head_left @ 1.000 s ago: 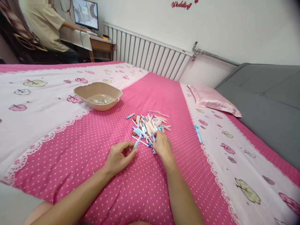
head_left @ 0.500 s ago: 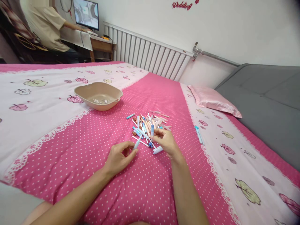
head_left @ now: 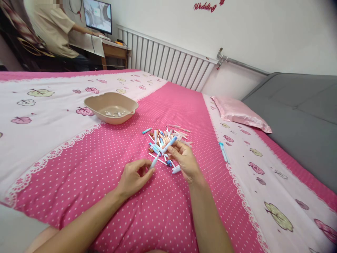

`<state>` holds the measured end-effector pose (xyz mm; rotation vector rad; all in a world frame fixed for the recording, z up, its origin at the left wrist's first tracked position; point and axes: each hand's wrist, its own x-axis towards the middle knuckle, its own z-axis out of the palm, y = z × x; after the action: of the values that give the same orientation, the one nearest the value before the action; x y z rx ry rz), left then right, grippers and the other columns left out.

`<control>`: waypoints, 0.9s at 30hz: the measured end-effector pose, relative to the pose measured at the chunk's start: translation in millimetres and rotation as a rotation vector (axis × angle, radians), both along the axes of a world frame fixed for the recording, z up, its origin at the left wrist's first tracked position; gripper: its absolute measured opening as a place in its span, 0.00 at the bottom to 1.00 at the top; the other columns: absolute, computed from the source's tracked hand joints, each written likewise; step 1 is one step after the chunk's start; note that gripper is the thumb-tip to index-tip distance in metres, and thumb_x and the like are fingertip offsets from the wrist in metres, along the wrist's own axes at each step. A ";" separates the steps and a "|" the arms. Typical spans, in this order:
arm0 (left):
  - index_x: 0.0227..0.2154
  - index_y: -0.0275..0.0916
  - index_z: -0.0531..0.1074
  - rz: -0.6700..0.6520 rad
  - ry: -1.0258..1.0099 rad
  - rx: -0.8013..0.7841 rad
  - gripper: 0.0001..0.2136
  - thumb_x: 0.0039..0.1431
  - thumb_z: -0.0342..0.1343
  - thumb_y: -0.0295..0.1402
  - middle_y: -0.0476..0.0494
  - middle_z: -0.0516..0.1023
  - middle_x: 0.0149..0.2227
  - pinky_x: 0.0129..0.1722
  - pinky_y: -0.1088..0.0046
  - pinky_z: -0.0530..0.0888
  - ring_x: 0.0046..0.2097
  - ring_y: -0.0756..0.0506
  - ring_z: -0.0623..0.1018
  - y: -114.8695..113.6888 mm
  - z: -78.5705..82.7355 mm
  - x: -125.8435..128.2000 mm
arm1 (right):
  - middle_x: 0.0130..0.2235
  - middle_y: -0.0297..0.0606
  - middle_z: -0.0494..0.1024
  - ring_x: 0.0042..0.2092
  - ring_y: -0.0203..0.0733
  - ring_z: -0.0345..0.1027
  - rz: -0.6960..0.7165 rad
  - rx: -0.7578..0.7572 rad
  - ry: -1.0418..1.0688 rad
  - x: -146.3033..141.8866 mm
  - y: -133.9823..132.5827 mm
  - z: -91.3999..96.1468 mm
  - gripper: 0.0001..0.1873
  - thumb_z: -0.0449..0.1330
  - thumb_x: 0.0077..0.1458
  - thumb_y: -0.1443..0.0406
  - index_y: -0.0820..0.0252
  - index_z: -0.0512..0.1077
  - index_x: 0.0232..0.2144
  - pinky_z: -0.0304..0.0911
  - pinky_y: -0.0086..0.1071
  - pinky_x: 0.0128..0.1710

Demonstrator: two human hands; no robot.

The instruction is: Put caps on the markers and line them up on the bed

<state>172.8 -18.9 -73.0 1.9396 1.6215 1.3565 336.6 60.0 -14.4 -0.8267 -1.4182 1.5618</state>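
My left hand (head_left: 137, 175) pinches a pale blue pen piece (head_left: 154, 161) with a narrow tip, slanting up to the right. Between the thumb and fingers of my right hand (head_left: 184, 158) is a blue pen barrel (head_left: 170, 144), tilted over the heap. That heap of pen parts (head_left: 158, 137), in white, blue, peach and brown, lies loose on the pink dotted bedspread (head_left: 158, 211). A pale pen part (head_left: 176, 169) rests just below my right hand. My right fingers cover some of the heap.
A beige basin (head_left: 110, 117) with small white bits inside stands left of the heap. Light blue pens (head_left: 224, 152) lie to the right. A pink pillow (head_left: 239, 114) sits by the grey headboard (head_left: 295, 116). At the far left a person (head_left: 52, 28) sits at a desk with a monitor (head_left: 97, 15).
The blue pen barrel in my right hand has gone from upright to a slant, as the hand turned slightly. My left hand has stayed in place with its pen piece.
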 end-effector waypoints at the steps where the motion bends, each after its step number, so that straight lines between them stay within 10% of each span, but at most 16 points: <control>1: 0.30 0.36 0.73 0.000 0.000 -0.002 0.08 0.55 0.54 0.36 0.52 0.72 0.21 0.22 0.81 0.65 0.21 0.55 0.67 0.0 -0.5 -0.2 | 0.33 0.36 0.78 0.34 0.35 0.70 -0.008 0.011 0.007 -0.2 -1.0 1.6 0.14 0.64 0.45 0.58 0.59 0.73 0.34 0.60 0.26 0.29; 27: 0.31 0.37 0.73 -0.035 0.021 0.001 0.08 0.55 0.54 0.35 0.52 0.72 0.20 0.21 0.81 0.63 0.20 0.55 0.66 -0.2 -1.5 0.6 | 0.35 0.36 0.78 0.35 0.36 0.71 0.050 0.054 -0.041 -5.2 -10.3 7.5 0.12 0.63 0.47 0.59 0.57 0.73 0.35 0.61 0.27 0.30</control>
<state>173.3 -19.1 -74.5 1.9796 1.5892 1.3288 331.5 49.7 -6.8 -0.8009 -1.5141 1.5445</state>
